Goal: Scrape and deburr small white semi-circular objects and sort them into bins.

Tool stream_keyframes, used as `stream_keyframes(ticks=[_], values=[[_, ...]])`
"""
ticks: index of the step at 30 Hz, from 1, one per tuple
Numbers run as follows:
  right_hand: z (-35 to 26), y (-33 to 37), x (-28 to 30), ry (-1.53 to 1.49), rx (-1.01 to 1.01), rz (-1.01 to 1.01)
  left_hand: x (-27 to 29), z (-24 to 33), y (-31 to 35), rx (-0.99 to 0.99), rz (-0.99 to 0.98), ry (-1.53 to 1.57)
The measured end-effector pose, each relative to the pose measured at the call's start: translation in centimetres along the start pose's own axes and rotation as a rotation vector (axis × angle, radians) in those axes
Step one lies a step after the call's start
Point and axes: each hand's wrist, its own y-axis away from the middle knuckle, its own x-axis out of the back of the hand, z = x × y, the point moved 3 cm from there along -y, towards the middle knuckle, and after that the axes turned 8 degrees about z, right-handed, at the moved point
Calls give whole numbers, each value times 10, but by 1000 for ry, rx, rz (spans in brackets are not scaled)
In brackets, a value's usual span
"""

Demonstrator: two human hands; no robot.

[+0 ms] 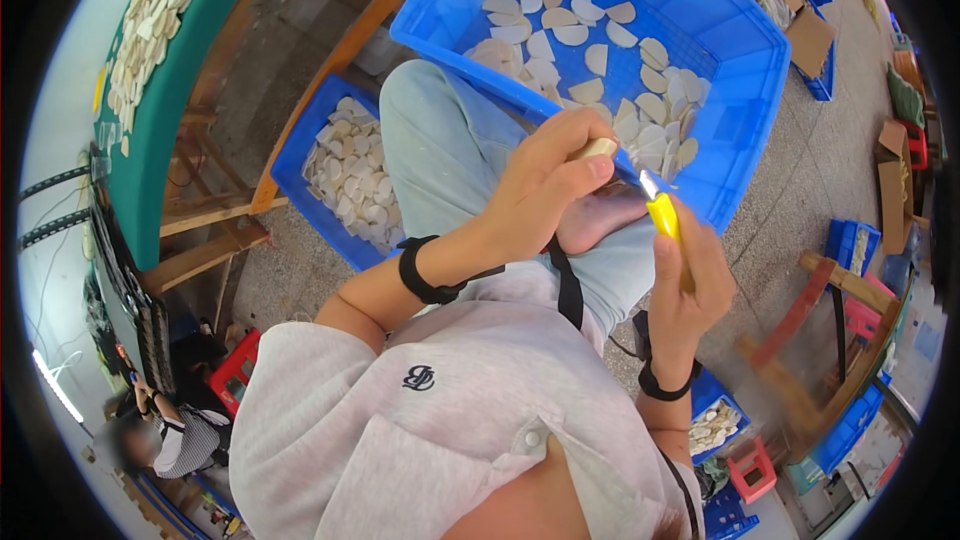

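Between the thumb and fingers of my left hand (562,172) is a small cream half-round piece (598,148), partly covered by the fingers. My right hand (692,265) grips a yellow utility knife (663,217), its bright blade pointing up and toward the left hand. The blade and the held piece are apart. Both hands are over my lap, near the close edge of a large blue bin (745,130). Inside that bin lie many cream half-round pieces (597,60), scattered at the far side and heaped nearer me.
Left of my knee stands a smaller blue bin (290,172) filled with similar pieces. More pieces cover a green table (150,180) at far left. Wooden frames, red stools (750,470) and cardboard boxes (893,170) stand around. Another person (185,440) is at lower left.
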Motion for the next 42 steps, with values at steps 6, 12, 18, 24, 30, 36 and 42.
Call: stream_keyframes(ticks=[6,12,18,24,30,36,42], values=[[-6,-3,3,-3,78,-103,-5,8,2,-216,0,-144],[-7,-3,6,-2,119,-99,-3,16,-3,-512,31,-369],[-4,-3,7,3,134,-102,-5,17,-3,-576,72,-421],[-3,-3,7,44,139,-124,-3,19,-4,-589,56,-503],[-1,1,3,91,149,-68,-3,15,-3,-648,108,-543],[7,0,-6,133,-63,61,-8,17,-1,-660,147,-649],[16,4,-4,-4,-169,106,-5,22,1,-658,128,-699]])
